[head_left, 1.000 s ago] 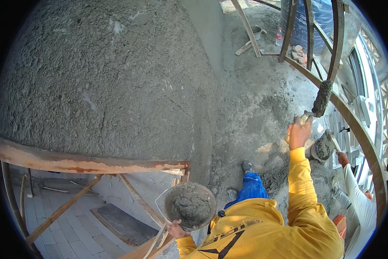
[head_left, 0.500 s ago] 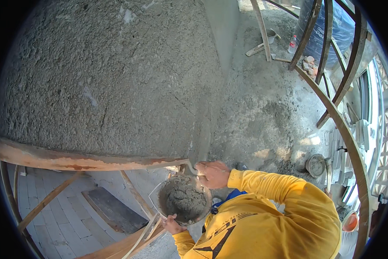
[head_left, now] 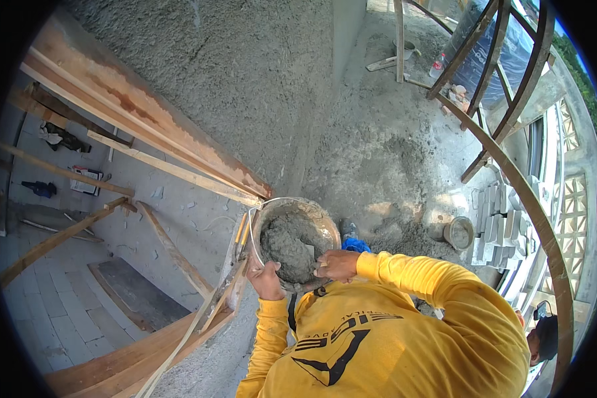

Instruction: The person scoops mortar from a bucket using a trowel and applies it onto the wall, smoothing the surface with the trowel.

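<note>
A round bucket [head_left: 326, 225] of wet grey mortar [head_left: 284, 240] is in front of my body, its thin wire handle resting along the left side. My left hand [head_left: 267, 281] is closed on the near-left rim. Over the near-right part of the bucket, my right hand [head_left: 338, 265] is closed round the handle of what looks like a trowel. Most of its blade is hidden in the mortar. Just beyond the bucket, a rough mortar-coated wall [head_left: 245, 86] ends at a reddish wooden board [head_left: 132, 103].
Left of me lies an opening with wooden braces [head_left: 172, 245] and a dark board [head_left: 136, 295] below. A curved-looking timber [head_left: 524, 192] crosses the right side. Beyond it are stacked grey blocks [head_left: 501, 215]. A second bucket [head_left: 459, 233] sits on the floor; another person [head_left: 544, 338] is at lower right.
My right hand has moved from the wall's edge down into the bucket. The bucket has shifted slightly, and the view has turned, showing more of the opening at left.
</note>
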The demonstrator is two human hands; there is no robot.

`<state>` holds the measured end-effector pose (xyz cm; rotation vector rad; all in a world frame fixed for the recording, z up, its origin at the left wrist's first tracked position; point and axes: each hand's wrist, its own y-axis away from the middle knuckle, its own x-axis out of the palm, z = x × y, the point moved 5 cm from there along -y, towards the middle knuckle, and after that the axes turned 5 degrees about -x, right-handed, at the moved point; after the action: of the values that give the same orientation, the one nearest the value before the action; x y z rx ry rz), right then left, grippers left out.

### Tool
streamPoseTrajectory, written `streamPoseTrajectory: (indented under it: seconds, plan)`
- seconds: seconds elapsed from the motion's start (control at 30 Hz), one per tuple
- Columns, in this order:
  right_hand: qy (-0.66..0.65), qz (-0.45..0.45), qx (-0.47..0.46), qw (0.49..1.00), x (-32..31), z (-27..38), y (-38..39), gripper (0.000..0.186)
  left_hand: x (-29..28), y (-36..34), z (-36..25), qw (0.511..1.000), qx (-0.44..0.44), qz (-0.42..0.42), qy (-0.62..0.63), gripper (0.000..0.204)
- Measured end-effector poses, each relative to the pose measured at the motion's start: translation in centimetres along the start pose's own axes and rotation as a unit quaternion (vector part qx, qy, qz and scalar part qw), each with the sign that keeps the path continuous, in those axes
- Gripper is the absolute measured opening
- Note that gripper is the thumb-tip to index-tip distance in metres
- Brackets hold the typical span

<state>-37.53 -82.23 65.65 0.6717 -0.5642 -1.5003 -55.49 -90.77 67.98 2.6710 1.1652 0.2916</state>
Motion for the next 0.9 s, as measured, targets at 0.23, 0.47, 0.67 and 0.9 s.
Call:
streamPoseTrajectory:
  seconds: [0.23,0.47,0.67,0.9]
  plan:
    - [0.272,-0.158,-0.130,0.940,1.1,3.2,0.8,0.046,-3.5,-0.5,-0.5,0.999,-0.010,0.002,0.046,0.072]
    - [0.104,-0.298,-0.148,0.937,3.4,3.2,4.4,0.033,-5.3,-1.3,-1.1,0.999,0.024,0.022,0.025,0.067]
    - [-0.507,-0.189,-0.261,0.799,4.4,1.6,5.5,0.019,-7.0,-2.9,0.2,0.999,-0.020,0.032,0.013,0.067]
    - [-0.641,-0.368,-0.314,0.597,1.1,-8.2,13.8,0.035,-8.4,-1.2,-0.7,0.997,-0.078,-0.024,-0.016,0.056]
